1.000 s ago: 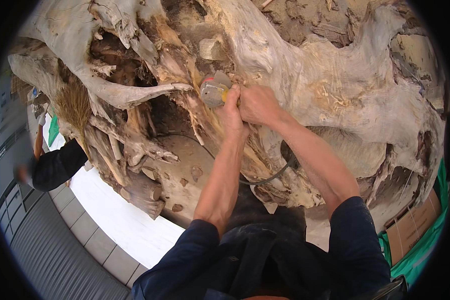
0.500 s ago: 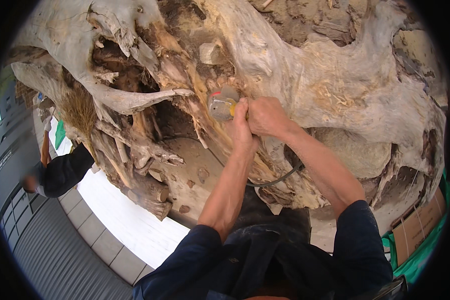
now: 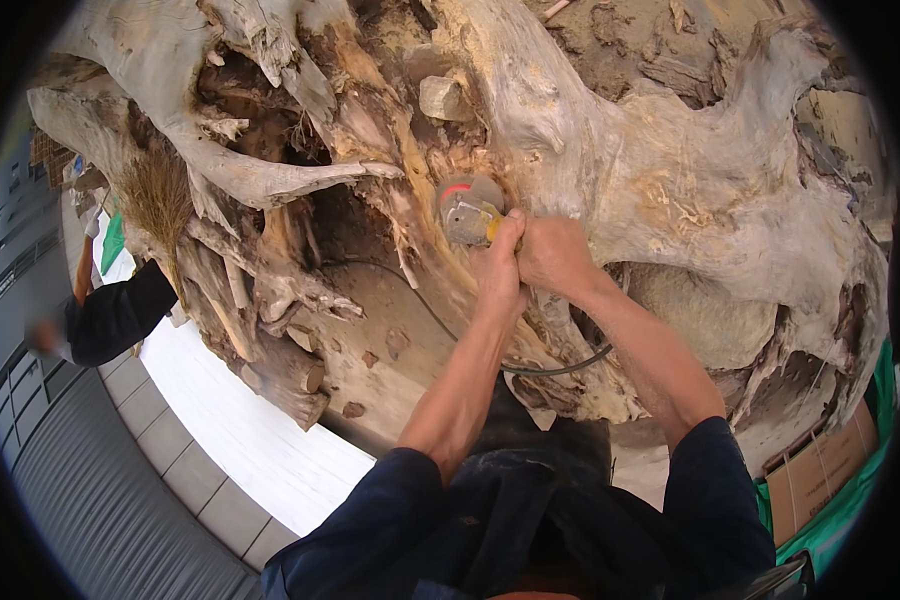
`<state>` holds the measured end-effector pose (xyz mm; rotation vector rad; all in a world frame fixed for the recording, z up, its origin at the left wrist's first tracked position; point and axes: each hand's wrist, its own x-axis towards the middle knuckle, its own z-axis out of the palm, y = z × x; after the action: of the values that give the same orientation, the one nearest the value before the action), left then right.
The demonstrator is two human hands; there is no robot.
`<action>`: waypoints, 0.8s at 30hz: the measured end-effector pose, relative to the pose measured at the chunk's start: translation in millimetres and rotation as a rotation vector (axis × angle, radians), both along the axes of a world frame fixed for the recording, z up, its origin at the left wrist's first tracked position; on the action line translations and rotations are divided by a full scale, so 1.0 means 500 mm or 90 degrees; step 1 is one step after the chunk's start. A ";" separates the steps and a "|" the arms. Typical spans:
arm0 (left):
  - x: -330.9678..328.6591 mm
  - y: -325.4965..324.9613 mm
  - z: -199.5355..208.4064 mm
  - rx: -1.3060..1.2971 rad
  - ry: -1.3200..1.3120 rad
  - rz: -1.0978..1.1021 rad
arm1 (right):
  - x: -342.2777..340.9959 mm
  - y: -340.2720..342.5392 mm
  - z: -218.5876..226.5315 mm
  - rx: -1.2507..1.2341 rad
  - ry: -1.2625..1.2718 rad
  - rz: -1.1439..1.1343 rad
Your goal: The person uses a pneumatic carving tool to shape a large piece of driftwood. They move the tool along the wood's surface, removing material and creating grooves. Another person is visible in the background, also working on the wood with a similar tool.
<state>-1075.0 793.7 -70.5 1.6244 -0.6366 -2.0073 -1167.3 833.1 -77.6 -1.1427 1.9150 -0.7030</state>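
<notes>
Both my hands are wrapped round the body of a small angle grinder (image 3: 467, 216), which has a grey head, a round disc with a red mark, and a bit of yellow housing. My left hand (image 3: 500, 256) grips it just behind the head. Right beside it, my right hand (image 3: 554, 257) is closed on the rear part, and most of the body is hidden under my fingers. The disc lies against or just over a pale groove in a big weathered tree root (image 3: 610, 160); exact contact cannot be made out. A dark cord (image 3: 560, 371) loops below my forearms.
A loose stone (image 3: 445, 98) sits in a hollow beyond the grinder. Jagged root branches (image 3: 270, 182) and a straw broom head (image 3: 155, 195) are on the left. Further left is another person (image 3: 120, 320). A cardboard box (image 3: 820, 470) with green sheeting stands at lower right.
The whole view has shifted a little, so the root appears further right. The grinder sits slightly nearer to me along the wood. Both hands keep their hold.
</notes>
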 end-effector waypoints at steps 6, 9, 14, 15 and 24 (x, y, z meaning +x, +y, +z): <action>-0.013 -0.035 -0.004 -0.042 0.020 0.022 | -0.010 -0.037 -0.005 -0.024 0.019 -0.014; -0.009 -0.017 0.014 -0.014 0.029 0.045 | -0.014 -0.028 0.004 0.009 0.025 0.046; 0.032 0.020 -0.023 0.043 0.081 0.038 | 0.004 0.005 -0.001 0.008 0.032 0.057; 0.032 0.014 -0.014 0.069 0.089 0.032 | 0.009 -0.001 -0.002 -0.004 0.029 0.034; 0.019 0.033 0.005 0.039 0.018 0.046 | 0.013 0.033 0.006 -0.046 0.040 0.009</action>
<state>-1065.5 810.3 -67.7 1.6263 -0.5039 -2.0119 -1160.8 849.5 -74.8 -1.2341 1.9459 -0.7419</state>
